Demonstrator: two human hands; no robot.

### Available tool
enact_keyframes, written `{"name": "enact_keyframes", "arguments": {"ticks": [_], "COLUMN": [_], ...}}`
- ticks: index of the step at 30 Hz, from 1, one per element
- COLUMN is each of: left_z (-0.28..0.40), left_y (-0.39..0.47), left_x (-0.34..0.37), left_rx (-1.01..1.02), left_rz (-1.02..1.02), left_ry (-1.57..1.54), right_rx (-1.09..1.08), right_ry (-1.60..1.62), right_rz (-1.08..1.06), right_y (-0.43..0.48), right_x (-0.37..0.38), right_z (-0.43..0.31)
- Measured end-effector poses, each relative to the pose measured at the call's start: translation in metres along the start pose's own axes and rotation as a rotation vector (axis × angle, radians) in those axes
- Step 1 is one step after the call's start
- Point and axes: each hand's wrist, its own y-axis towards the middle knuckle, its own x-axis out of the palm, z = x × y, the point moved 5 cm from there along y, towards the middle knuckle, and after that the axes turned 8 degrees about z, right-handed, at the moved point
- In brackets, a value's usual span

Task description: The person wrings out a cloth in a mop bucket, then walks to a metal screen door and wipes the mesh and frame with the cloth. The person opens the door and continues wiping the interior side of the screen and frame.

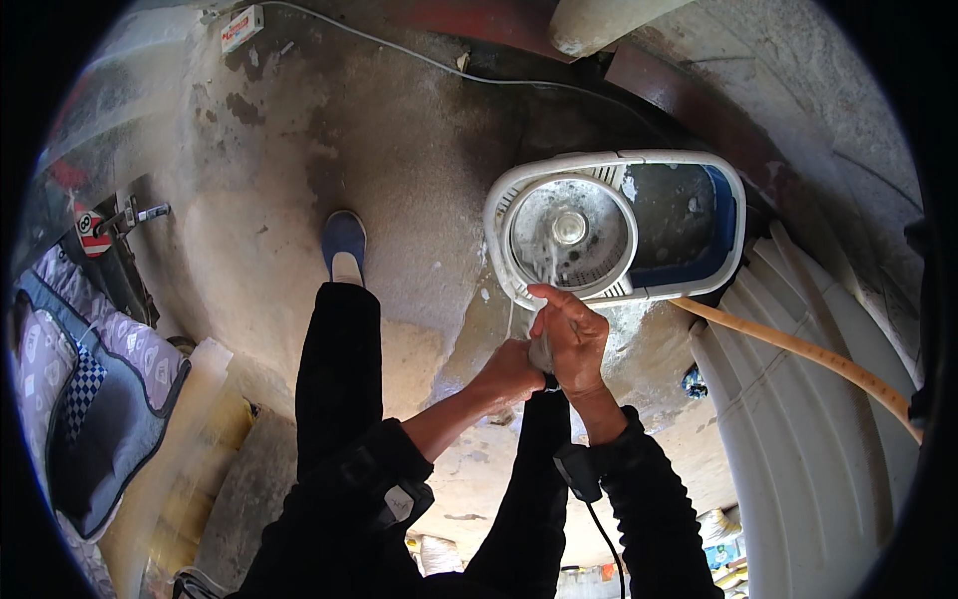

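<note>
Both hands are together just in front of a mop bucket [498, 196] with a white rim and a dark blue inside. My left hand [509, 378] is a fist around a wet, greyish cloth-like bundle [540, 353]. My right hand [576, 337] is curled around the same bundle from the other side, and the fingers hide much of it. Water trickles from the hands towards the round spin basket [531, 224], which has a pale hub [570, 227] at its middle. Murky water [670, 217] stands in the bucket's right compartment.
Wet patches mark the concrete floor [404, 187]. An orange hose [793, 344] runs beside a large ribbed white plastic object [793, 434] on the right. A cable [419, 61] crosses the far floor near a small box [242, 30]. Quilted padding [135, 352] lies left.
</note>
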Motion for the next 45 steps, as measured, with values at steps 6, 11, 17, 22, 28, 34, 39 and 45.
{"name": "enact_keyframes", "arguments": {"ticks": [6, 11, 17, 22, 28, 34, 39, 45], "left_z": [0.009, 0.014, 0.008, 0.004, 0.003, 0.015, 0.002, 0.016], "left_y": [0.003, -0.004, -0.004, 0.009, 0.008, -0.05, -0.081, -0.095], "left_x": [-0.006, -0.005, 0.003, -0.018, -0.024, 0.02, 0.047, 0.046], "left_rx": [0.336, 0.641, 0.78, 0.703, 0.002, -0.263, -0.433, -0.32], "left_rz": [0.419, 0.544, 0.615, 0.499, -0.048, -0.96, -1.216, -1.356], "left_ry": [0.465, 0.886, 1.263, 0.797, -0.457, -0.949, -0.993, -1.009], "right_rx": [0.128, 0.344, 0.575, 0.686, 0.366, -0.145, -0.053, -0.111], "right_ry": [0.066, 0.236, 0.521, 0.297, 0.167, -0.275, 0.224, 0.662], "right_rz": [0.313, 0.574, 0.683, 0.34, -0.226, -0.47, -0.613, -0.647], "right_y": [0.008, 0.002, -0.011, -0.014, -0.013, 0.009, -0.016, -0.028], "right_x": [-0.016, -0.021, -0.022, -0.026, -0.034, -0.035, -0.007, 0.003], "right_z": [0.025, 0.053, 0.083, 0.069, -0.007, -0.075, -0.1, -0.104]}}
